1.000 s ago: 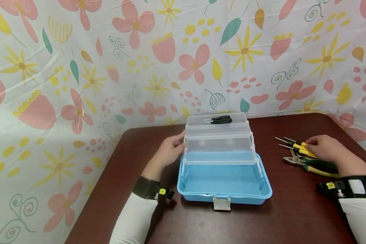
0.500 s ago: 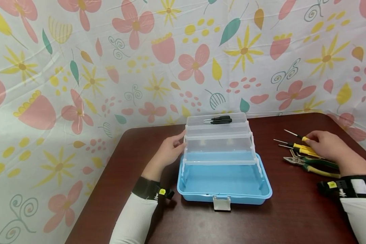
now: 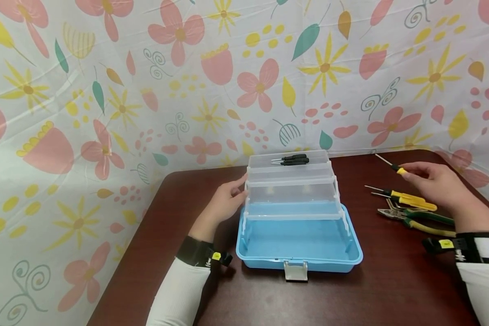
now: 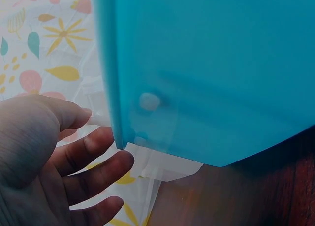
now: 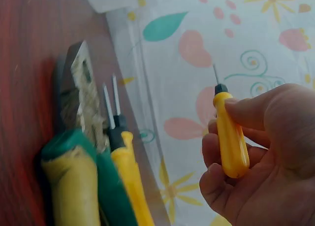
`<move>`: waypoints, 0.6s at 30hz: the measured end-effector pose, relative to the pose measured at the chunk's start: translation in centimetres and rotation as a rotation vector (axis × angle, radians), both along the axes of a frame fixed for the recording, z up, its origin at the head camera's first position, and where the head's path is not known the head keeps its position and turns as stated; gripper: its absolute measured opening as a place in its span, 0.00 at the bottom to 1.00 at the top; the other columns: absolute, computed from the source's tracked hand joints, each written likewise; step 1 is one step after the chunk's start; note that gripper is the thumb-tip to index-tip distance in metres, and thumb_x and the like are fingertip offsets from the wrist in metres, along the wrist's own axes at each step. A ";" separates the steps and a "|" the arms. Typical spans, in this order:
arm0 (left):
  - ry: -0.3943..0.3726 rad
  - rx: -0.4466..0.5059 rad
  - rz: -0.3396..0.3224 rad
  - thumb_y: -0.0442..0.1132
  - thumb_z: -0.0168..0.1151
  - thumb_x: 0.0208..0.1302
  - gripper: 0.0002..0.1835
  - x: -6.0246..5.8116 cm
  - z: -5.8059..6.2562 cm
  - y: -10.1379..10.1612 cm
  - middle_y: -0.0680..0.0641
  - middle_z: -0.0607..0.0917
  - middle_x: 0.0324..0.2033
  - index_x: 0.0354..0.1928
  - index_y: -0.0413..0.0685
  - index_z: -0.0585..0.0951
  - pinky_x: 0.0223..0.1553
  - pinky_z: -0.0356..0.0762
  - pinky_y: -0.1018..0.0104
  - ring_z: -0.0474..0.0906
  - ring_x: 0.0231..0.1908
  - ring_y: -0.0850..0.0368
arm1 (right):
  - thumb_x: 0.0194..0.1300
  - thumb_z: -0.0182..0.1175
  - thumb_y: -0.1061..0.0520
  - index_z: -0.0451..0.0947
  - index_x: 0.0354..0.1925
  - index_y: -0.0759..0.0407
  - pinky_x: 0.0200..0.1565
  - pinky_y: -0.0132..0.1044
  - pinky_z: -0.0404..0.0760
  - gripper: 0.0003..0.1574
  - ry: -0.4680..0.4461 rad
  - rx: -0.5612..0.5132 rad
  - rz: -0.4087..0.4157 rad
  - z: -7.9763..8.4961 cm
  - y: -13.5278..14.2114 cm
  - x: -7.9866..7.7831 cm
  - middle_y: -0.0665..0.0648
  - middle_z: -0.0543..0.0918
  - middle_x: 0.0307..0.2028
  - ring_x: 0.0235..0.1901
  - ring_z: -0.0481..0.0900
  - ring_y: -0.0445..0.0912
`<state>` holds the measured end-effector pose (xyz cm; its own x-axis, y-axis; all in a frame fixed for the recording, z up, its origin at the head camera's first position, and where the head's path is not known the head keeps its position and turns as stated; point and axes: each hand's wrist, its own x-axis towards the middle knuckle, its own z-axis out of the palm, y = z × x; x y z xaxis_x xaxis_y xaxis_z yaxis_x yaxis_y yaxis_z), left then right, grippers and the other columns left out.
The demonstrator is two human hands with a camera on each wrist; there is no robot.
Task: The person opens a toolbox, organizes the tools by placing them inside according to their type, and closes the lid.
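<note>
My right hand (image 3: 442, 188) holds a yellow-handled screwdriver (image 5: 231, 137) above the table, its thin shaft pointing away to the upper left. The thumb and curled fingers wrap the handle in the right wrist view. Below it lie two similar yellow screwdrivers (image 3: 411, 201) and pliers (image 3: 428, 222) with green-and-yellow grips. My left hand (image 3: 222, 201) rests its thumb and fingertips at the left side of the translucent trays (image 3: 291, 194), which stand raised above a light-blue toolbox (image 3: 301, 242). In the left wrist view, the left fingers (image 4: 98, 177) are spread and loosely bent beside the blue wall.
Several small black-handled screwdrivers (image 3: 291, 159) lie in the top tray. A brass-coloured bent piece (image 3: 391, 206) shows partly under the yellow screwdrivers. The latch (image 3: 295, 270) hangs open at the toolbox's front. A flowered cloth (image 3: 146, 90) stands behind the dark wooden table (image 3: 171, 217).
My right hand has picked one yellow screwdriver off the group and raised it up and away from the others. My left hand has stayed at the trays.
</note>
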<state>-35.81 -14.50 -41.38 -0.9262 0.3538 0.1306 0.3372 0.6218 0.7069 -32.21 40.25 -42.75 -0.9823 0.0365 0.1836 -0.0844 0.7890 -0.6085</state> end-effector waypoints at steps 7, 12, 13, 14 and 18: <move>0.000 -0.002 0.007 0.49 0.57 0.77 0.30 0.0 0.0 0.0 0.41 0.82 0.26 0.78 0.68 0.65 0.28 0.79 0.60 0.76 0.24 0.50 | 0.79 0.54 0.45 0.77 0.61 0.65 0.26 0.36 0.73 0.28 0.056 -0.013 0.033 1.0 -1.0 0.0 0.60 0.84 0.46 0.27 0.72 0.41; -0.002 0.003 0.004 0.49 0.57 0.77 0.31 0.0 0.0 0.0 0.43 0.82 0.25 0.78 0.69 0.64 0.28 0.79 0.59 0.76 0.24 0.48 | 0.77 0.57 0.46 0.77 0.60 0.63 0.25 0.36 0.73 0.26 0.092 -0.046 0.037 1.8 -1.7 0.4 0.31 0.78 0.31 0.26 0.72 0.40; -0.003 0.004 0.003 0.49 0.56 0.77 0.31 0.0 0.0 0.0 0.41 0.82 0.26 0.78 0.69 0.64 0.28 0.79 0.59 0.76 0.24 0.48 | 0.77 0.57 0.46 0.77 0.60 0.63 0.25 0.36 0.72 0.25 0.100 -0.053 0.039 1.9 -1.9 0.5 0.30 0.77 0.30 0.26 0.71 0.41; -0.005 0.002 0.002 0.50 0.56 0.77 0.31 0.0 0.0 0.0 0.41 0.83 0.27 0.78 0.69 0.64 0.28 0.79 0.59 0.76 0.24 0.48 | 0.76 0.58 0.46 0.77 0.59 0.63 0.24 0.36 0.72 0.25 0.106 -0.065 0.041 2.1 -2.1 0.6 0.33 0.78 0.29 0.25 0.71 0.42; -0.010 -0.004 0.004 0.50 0.56 0.77 0.31 0.0 0.0 0.0 0.40 0.83 0.28 0.78 0.69 0.64 0.29 0.80 0.59 0.76 0.25 0.49 | 0.75 0.61 0.49 0.78 0.57 0.62 0.22 0.36 0.71 0.22 0.144 -0.099 0.060 2.6 -2.9 0.9 0.43 0.79 0.25 0.22 0.71 0.43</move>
